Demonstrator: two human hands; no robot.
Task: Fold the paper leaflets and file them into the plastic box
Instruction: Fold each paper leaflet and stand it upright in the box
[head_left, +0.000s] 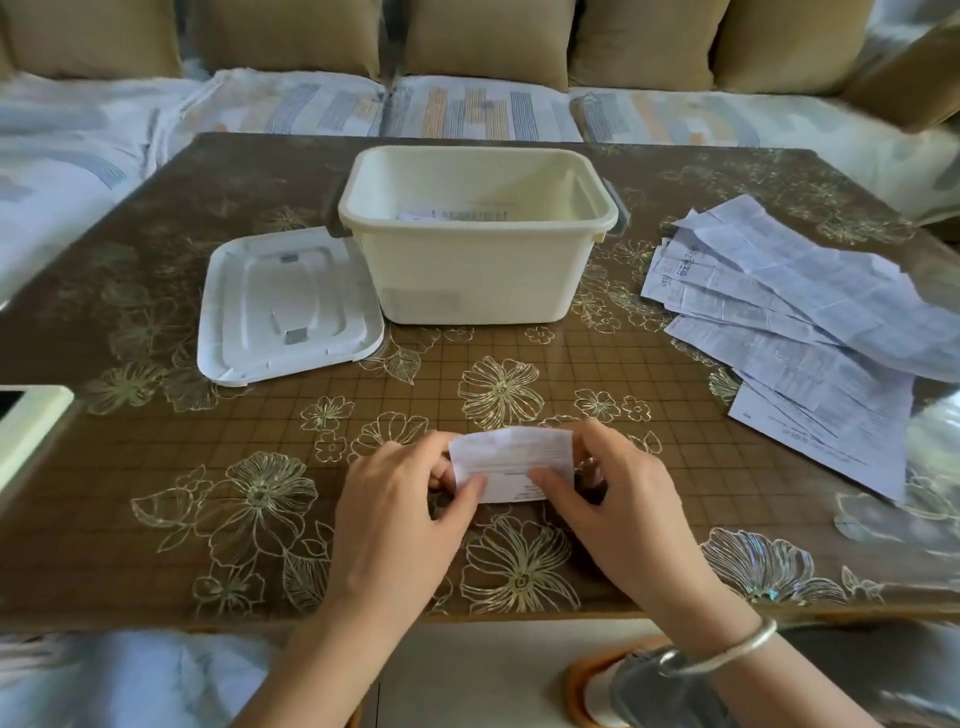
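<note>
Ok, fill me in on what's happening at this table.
A person is folding paper: the left hand and right hand both pinch a folded leaflet over the table, near its front edge. The plastic box stands open behind it with a few papers already inside, its lid lying flat to its left. A pile of unfolded leaflets lies on the right.

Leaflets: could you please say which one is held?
The small folded leaflet held by the left hand and right hand; the others lie in the pile at right or in the box.
</note>
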